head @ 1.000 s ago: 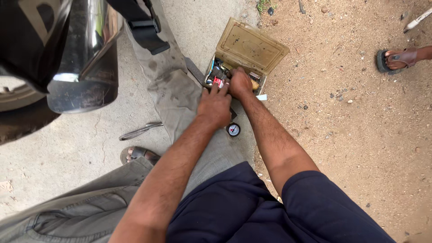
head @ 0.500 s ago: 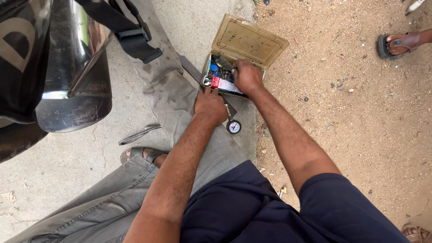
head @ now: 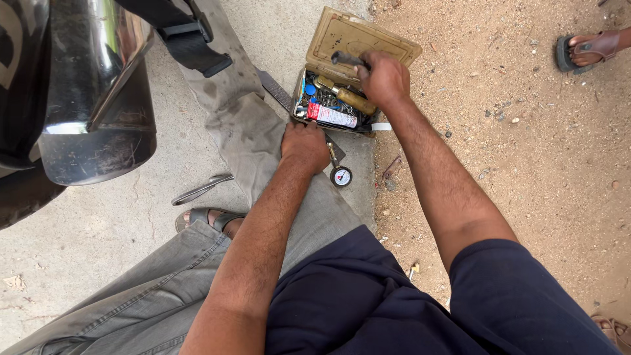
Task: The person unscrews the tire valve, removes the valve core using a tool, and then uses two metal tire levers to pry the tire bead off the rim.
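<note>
An open tan metal toolbox [head: 388, 41] sits on the ground at the edge of the concrete, its lid leaning back. Inside lie several small tools, a wooden-handled tool [head: 355, 100] and a red and white tube [head: 332, 116]. My right hand [head: 384, 79] hovers over the box, shut on a dark-handled tool [head: 345, 58]. My left hand [head: 304, 144] rests closed on the grey cloth [head: 246, 131] in front of the box, holding nothing I can see. A small round pressure gauge [head: 340, 175] lies just right of that hand.
A chrome motorcycle exhaust [head: 98, 85] and a black strap [head: 190, 43] hang at the upper left. Pliers [head: 200, 189] lie on the concrete near my sandalled foot [head: 207, 218]. Another person's sandalled foot [head: 588, 49] stands on the sandy dirt, upper right.
My right hand has come up out of the toolbox with the dark-handled tool in it. My left hand has drawn back from the box onto the cloth.
</note>
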